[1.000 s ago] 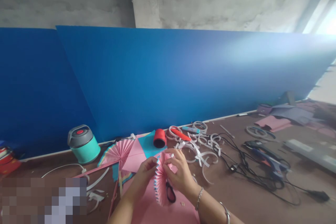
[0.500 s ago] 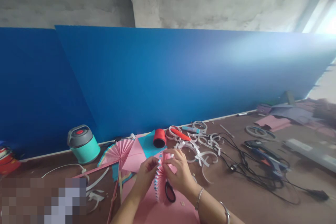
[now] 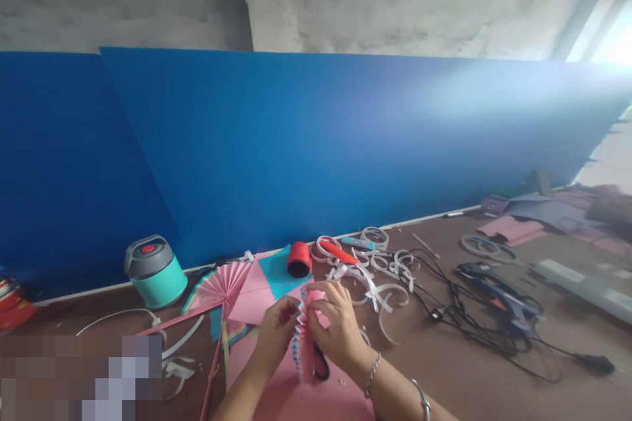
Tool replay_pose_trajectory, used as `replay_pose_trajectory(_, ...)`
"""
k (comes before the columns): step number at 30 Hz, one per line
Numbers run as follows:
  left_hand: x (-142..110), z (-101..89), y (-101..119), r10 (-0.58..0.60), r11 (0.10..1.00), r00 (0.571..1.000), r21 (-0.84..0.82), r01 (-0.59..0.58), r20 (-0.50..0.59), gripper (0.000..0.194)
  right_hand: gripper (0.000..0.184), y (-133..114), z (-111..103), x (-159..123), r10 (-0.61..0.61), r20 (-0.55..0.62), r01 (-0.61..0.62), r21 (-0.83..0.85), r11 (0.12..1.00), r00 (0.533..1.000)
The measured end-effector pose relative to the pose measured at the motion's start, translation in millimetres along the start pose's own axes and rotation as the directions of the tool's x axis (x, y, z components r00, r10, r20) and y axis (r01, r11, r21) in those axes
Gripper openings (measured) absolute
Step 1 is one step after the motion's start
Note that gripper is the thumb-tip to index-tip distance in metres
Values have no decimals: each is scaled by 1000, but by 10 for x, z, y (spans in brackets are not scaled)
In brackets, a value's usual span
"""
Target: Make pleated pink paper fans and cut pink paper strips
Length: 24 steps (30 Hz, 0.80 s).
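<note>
I have the left hand (image 3: 275, 330) and right hand (image 3: 340, 325) both pinching a pink, blue-edged, accordion-pleated paper strip (image 3: 303, 356), which extends below the grip. Beyond the grip lies a shiny red, dark-mouthed cylinder (image 3: 299, 252).

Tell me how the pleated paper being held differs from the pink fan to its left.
The held pleated paper is raised; the pink fan lies on the table. The held pleated paper looks like a narrow band from here, while the pink fan spreads wide from a gathered point.

Both are mostly pink and folded into pleats.
</note>
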<state>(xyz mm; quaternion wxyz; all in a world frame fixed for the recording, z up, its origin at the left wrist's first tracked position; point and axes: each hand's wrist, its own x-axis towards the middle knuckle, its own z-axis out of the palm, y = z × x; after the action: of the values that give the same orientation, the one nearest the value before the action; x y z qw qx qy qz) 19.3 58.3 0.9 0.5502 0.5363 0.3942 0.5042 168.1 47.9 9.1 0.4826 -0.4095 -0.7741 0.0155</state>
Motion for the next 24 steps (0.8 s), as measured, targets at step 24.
replay_pose_trajectory(24,-11,2,36,31,997,999,66,-33,23,26,10,-48,-31,48,86,-105,-77,88,993,991)
